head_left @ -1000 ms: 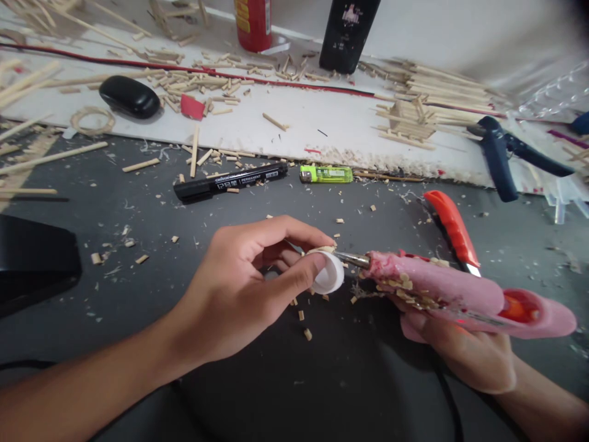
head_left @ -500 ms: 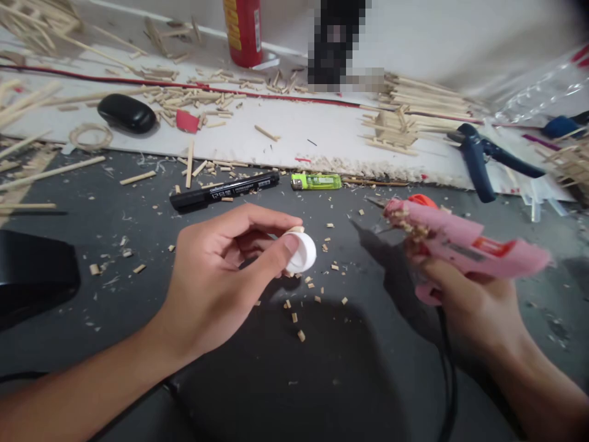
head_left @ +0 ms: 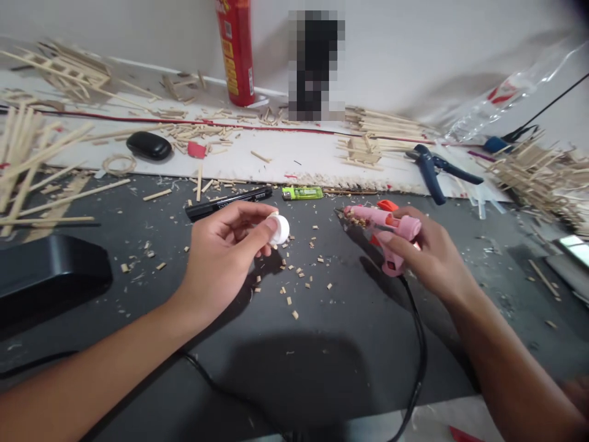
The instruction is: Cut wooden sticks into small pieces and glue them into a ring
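Note:
Pinched between the thumb and fingers of my left hand (head_left: 225,252) is a white bottle cap (head_left: 280,230), held above the dark table. A small bit of wood seems to sit at its edge, mostly behind my fingers. My right hand (head_left: 426,252) is closed round a pink hot glue gun (head_left: 380,218), whose nozzle points left toward the cap, a short way apart from it. Wood crumbs cling near the nozzle. Small cut wood pieces (head_left: 294,314) lie scattered below the cap. Behind my left hand rest a black marker (head_left: 230,204) and a green lighter (head_left: 302,193).
Blue-handled cutters (head_left: 430,172) lie at the back right, near wooden sticks (head_left: 386,126) and a clear plastic bottle (head_left: 501,101). A red can (head_left: 237,55) stands by the wall. At left are a black mouse (head_left: 148,145) and a black box-like object (head_left: 50,270). The gun's cord (head_left: 421,344) trails frontward.
The view has shifted, showing more of the wall and the table's front edge. My right hand has turned the glue gun, its nozzle still leftward. The cap remains in my left hand.

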A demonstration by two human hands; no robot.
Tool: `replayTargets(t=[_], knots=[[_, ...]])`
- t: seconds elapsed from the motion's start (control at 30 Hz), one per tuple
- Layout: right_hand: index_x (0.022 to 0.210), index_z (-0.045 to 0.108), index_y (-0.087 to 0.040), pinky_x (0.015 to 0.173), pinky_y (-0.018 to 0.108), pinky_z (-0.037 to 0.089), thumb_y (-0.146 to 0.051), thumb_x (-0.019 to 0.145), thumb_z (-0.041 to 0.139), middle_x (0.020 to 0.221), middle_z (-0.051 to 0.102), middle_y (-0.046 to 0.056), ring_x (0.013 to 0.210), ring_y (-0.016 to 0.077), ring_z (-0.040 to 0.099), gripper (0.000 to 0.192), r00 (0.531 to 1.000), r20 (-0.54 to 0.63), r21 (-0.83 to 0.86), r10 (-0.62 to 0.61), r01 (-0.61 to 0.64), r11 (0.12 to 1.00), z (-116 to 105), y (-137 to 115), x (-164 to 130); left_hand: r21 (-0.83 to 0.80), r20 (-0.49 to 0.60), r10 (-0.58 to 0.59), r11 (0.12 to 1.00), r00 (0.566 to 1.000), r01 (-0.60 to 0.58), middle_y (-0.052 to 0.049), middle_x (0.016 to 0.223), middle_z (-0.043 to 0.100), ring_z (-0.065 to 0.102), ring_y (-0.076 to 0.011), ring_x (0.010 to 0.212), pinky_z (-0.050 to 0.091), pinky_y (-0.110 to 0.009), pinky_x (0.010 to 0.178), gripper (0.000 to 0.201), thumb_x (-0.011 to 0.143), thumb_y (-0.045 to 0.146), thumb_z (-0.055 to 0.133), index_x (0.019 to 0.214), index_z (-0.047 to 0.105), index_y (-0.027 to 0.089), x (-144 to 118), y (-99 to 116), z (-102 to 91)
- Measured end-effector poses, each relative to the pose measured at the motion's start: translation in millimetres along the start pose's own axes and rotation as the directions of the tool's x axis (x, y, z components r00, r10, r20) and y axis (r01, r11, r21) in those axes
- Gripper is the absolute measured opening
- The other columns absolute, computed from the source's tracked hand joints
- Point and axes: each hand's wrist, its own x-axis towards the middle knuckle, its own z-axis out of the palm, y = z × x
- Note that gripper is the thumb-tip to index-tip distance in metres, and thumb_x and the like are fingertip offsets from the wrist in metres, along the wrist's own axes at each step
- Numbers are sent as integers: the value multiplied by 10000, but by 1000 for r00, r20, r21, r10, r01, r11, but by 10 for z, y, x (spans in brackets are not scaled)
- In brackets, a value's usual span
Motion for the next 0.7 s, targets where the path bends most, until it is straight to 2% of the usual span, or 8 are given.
replayTargets(t=[0.07,0.13,0.17,0.2,0.3,0.43,0.53,0.7], knots=[[1007,660,-250,669,343,467,-382,925,656,889,634,38,758,219,598,155,965,-216,-28,-150,148,989,-41,-34,-54,-22,-9,5,1000,1000,-5,9,782,747,620,-100,566,544,-234,574,57,851,257,820,903,810,236,16,-11,-2],[1070,634,-275,777,401,458,-342,934,626,957,602,58,859,258,592,152,823,-451,-137,-345,318,938,-55,-138,-147,-38,-11,8,999,1000,-8,8,779,748,613,-97,563,534,-233,573,65,844,256,822,902,808,228,31,-10,-4],[1057,632,-283,789,408,447,-307,925,635,931,595,50,847,257,587,135,746,-507,-200,-431,385,901,-49,-217,-199,-45,-11,8,999,1000,-9,10,771,746,608,-95,560,528,-230,570,67,841,254,823,899,807,224,37,-5,-5],[1031,633,-289,779,397,442,-254,914,656,884,601,32,805,242,587,124,724,-472,-248,-503,439,864,-34,-310,-249,-53,-11,6,999,1000,-7,14,760,743,603,-92,555,523,-227,567,69,838,251,824,897,805,222,42,1,-5],[1016,674,-266,757,352,483,-151,942,646,864,706,19,757,205,662,140,832,-29,-269,-555,528,806,67,-609,-317,-67,-3,-15,998,1000,14,17,742,740,597,-92,553,518,-229,569,76,831,248,828,896,801,221,42,21,-7],[966,730,-211,736,344,455,-158,1007,563,886,749,65,807,231,705,181,859,451,-348,-243,419,839,299,-840,-170,-39,7,-5,999,1000,5,7,768,753,607,-103,560,525,-247,582,76,840,270,819,898,797,225,18,31,-6],[926,757,-179,663,335,380,-143,1002,562,879,752,88,784,239,695,213,865,486,-432,-126,363,826,471,-837,-25,-6,24,7,1000,1000,-7,12,744,744,618,-107,561,525,-245,579,73,850,284,811,894,792,228,1,40,-5],[922,773,-173,642,336,339,-150,1026,525,855,734,90,762,236,676,270,889,433,-437,-149,351,828,630,-743,45,7,48,7,1000,999,-7,-1,770,761,637,-115,566,539,-250,562,88,855,301,808,888,783,223,-9,63,1]])
